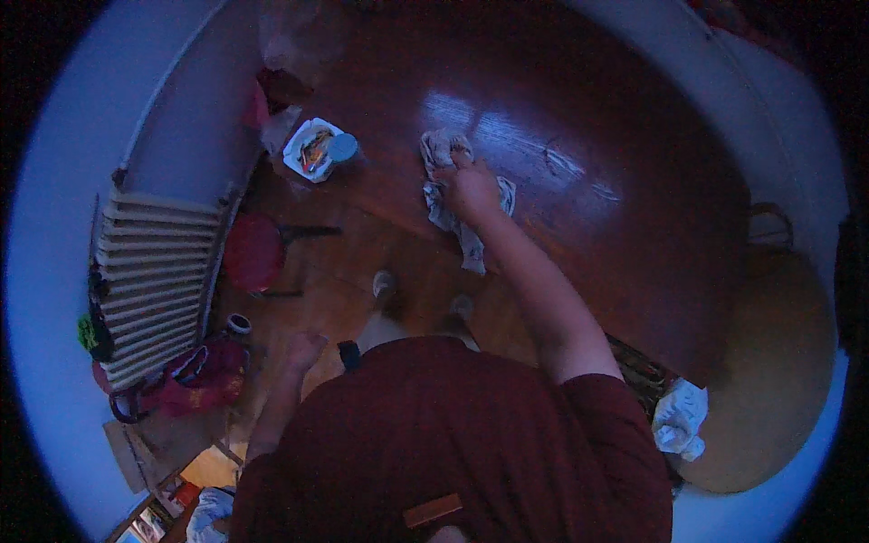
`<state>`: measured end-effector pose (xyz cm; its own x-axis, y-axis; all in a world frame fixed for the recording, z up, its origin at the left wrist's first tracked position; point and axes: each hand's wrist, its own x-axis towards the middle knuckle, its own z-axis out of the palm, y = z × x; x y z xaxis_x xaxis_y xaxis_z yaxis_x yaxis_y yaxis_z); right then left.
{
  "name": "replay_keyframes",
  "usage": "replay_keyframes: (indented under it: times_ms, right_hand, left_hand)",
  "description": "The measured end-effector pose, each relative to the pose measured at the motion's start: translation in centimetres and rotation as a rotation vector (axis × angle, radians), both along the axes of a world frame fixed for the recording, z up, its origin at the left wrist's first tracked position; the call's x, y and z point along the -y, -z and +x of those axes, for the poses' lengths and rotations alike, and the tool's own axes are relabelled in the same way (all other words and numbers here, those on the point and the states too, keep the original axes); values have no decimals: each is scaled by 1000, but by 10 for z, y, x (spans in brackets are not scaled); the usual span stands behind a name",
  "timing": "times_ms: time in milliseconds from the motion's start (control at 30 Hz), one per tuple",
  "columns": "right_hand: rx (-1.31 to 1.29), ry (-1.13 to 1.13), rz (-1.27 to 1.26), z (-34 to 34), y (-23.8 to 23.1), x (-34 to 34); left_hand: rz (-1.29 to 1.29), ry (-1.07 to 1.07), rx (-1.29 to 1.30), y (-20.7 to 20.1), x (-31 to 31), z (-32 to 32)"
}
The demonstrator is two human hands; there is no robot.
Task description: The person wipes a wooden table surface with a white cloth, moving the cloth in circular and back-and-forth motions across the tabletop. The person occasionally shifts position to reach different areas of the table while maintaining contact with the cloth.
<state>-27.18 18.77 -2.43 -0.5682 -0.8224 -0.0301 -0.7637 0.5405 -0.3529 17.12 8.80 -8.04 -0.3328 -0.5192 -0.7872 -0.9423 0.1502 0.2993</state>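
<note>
My right hand (pixel 472 192) presses a crumpled, pale patterned cloth (pixel 444 147) onto the dark reddish-brown tabletop (pixel 625 262). Its fingers are closed on the cloth, and one end hangs past the table's near edge. Light reflects off the surface just right of the cloth, with streaks showing in the shine. My left hand (pixel 308 348) hangs low at my side, over the floor, its fingers curled in with nothing visible in them. On the table's left part sits a white squarish dish (pixel 306 172) of small mixed items, with a round light-blue lid or cup (pixel 343 147) at its side.
A red round stool (pixel 253 252) stands left of the table, beside a ribbed radiator (pixel 154 271). Dark red fabric (pixel 195 385) lies below the radiator. At right, a large round tan board (pixel 769 371) leans near a white plastic bag (pixel 681 418).
</note>
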Motion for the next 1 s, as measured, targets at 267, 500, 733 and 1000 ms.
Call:
replay_keyframes:
  times_ms: [267, 500, 733, 1000]
  right_hand:
    - [-60, 403, 5, 3, 20, -250]
    - [-45, 343, -120, 2, 35, -71]
    - [-65, 75, 5, 4, -5, 49]
    - [-36, 454, 97, 28, -4, -170]
  left_hand:
    - [-47, -58, -131, 66, 13, 36]
    - [10, 131, -69, 18, 45, 30]
    - [7, 85, -190, 89, 103, 35]
    - [-16, -89, -352, 83, 133, 10]
